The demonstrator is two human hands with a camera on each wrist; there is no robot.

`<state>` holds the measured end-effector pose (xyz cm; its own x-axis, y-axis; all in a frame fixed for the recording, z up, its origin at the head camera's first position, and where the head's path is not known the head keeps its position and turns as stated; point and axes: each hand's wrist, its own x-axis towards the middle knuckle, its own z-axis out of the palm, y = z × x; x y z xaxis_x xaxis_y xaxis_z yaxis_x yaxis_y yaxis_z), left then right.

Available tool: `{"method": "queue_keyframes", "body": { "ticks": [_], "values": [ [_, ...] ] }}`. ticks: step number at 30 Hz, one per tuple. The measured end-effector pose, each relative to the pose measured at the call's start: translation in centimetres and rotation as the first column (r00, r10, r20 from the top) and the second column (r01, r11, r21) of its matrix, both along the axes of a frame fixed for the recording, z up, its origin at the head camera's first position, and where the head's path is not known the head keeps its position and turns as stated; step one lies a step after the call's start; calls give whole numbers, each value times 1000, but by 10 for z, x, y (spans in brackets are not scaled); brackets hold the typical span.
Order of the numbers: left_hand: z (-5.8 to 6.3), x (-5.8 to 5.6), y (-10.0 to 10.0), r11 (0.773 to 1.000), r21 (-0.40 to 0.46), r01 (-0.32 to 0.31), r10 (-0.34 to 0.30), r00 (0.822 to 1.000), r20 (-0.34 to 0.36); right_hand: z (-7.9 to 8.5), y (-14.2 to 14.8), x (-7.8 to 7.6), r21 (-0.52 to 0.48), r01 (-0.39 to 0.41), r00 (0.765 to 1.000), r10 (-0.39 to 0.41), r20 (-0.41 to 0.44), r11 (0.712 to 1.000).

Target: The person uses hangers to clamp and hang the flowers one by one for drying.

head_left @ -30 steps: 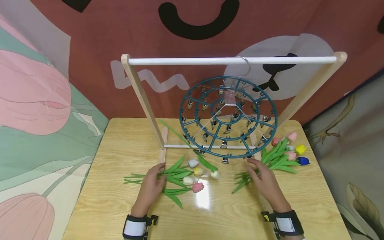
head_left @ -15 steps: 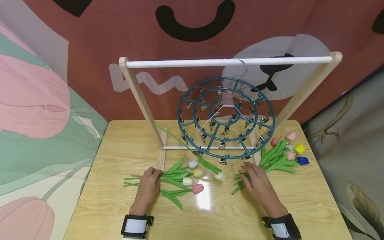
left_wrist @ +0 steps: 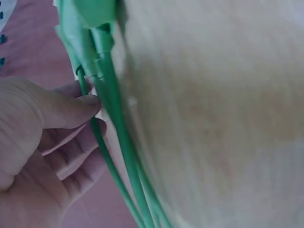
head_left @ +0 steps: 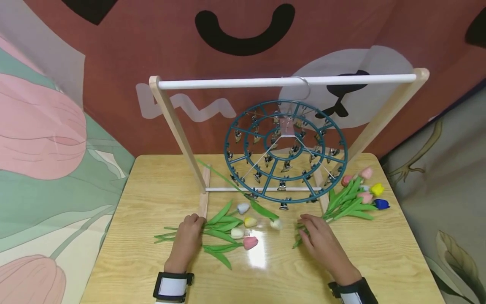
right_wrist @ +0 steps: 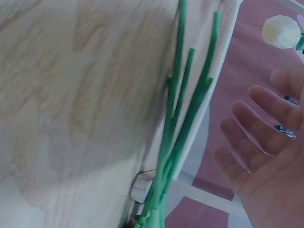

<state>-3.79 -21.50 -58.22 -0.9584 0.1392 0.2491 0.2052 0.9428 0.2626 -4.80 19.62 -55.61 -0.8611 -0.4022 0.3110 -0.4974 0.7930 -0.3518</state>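
Note:
My left hand [head_left: 187, 236] pinches a thin green stem [left_wrist: 110, 164] of an artificial tulip between thumb and fingers. Other stems [left_wrist: 124, 130] of the left bunch run beside it. White, yellow and pink tulip heads [head_left: 250, 242] from this bunch point right across the table [head_left: 273, 278]. Over the stem ends of the right bunch, my right hand [head_left: 322, 242] hovers with relaxed, spread fingers. Those bare stems [right_wrist: 178, 137] lie apart from the fingers in the right wrist view. Pink, yellow and blue tulip heads [head_left: 381, 204] top the right bunch.
A blue-green round clip hanger [head_left: 272, 169] hangs from the white bar [head_left: 243, 82] of a wooden stand [head_left: 177, 131]. Metal clips [head_left: 283, 206] dangle from its rings. One white tulip [head_left: 276, 224] with a long stem slants at the hanger's front left edge.
My left hand has shifted slightly left and its fingers have come together on the stems. My right hand has moved left toward the stem ends of the right bunch.

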Motion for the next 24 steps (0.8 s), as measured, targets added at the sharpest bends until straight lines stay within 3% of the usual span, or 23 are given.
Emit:
{"method": "queue_keyframes", "body": {
  "ticks": [5, 13, 24],
  "values": [
    [11, 3, 2, 1000, -26, 17, -19, 998, -58, 9, -5, 5, -16, -20, 999, 19, -31, 1000],
    [41, 8, 12, 999, -33, 29, -34, 988, -150, 25, -18, 12, -109, -145, 983, 131, -126, 983],
    [88, 23, 32, 992, -61, 113, -126, 956, -267, 44, -55, 10, -193, -299, 926, 234, -297, 935]
  ]
}}
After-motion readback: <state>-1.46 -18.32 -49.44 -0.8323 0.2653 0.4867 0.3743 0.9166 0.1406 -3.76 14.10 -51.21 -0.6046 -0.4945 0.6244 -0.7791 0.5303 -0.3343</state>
